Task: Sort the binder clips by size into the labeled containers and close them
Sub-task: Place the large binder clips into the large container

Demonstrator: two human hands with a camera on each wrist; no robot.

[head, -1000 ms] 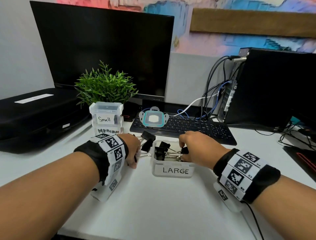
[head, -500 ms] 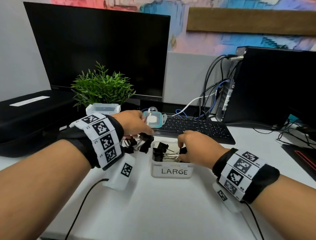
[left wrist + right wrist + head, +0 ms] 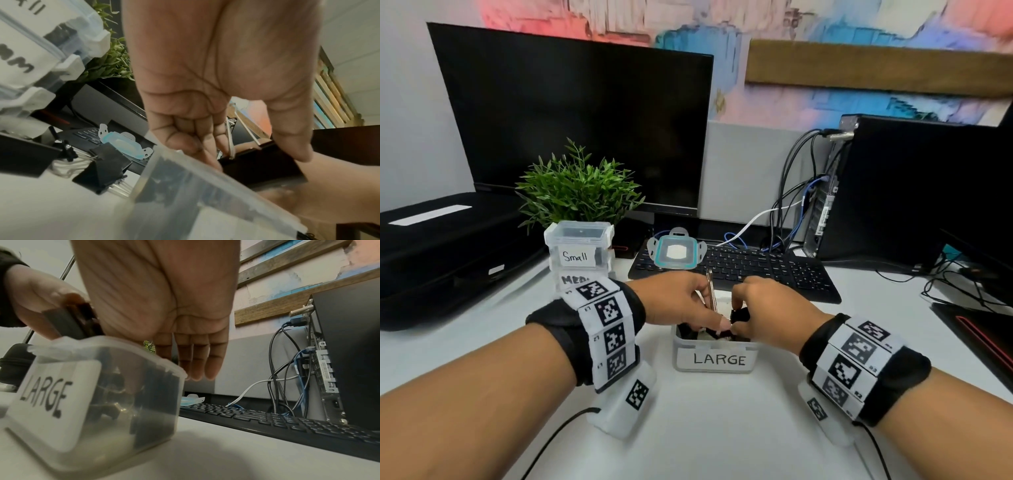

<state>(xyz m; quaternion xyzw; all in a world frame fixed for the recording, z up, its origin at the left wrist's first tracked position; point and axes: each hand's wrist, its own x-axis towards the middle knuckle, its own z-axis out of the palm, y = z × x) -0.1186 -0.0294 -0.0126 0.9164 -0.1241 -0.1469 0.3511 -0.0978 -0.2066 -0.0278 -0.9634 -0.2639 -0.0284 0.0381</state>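
Observation:
The clear container labelled LARGE (image 3: 683,356) stands open at the desk's middle with black binder clips inside. My left hand (image 3: 717,320) hovers over it and pinches a large black binder clip (image 3: 261,167) between thumb and fingers, silver handles (image 3: 710,291) pointing up. My right hand (image 3: 739,308) lies over the container's right side, its fingers (image 3: 197,366) straight and reaching down past the far rim of the LARGE container (image 3: 127,402). Loose large clips (image 3: 102,168) lie on the desk left of the container. The teal-rimmed lid (image 3: 676,251) rests on the keyboard.
The Small container (image 3: 578,240) sits stacked on the Medium one (image 3: 571,278) at the left, before a green plant (image 3: 578,192). A keyboard (image 3: 774,270), monitor (image 3: 578,113), computer tower (image 3: 914,192) and cables stand behind. A black case (image 3: 441,246) lies far left.
My left hand lifted a clip from the pile left of the container and carried it right, over the LARGE container. My right hand stayed at the container.

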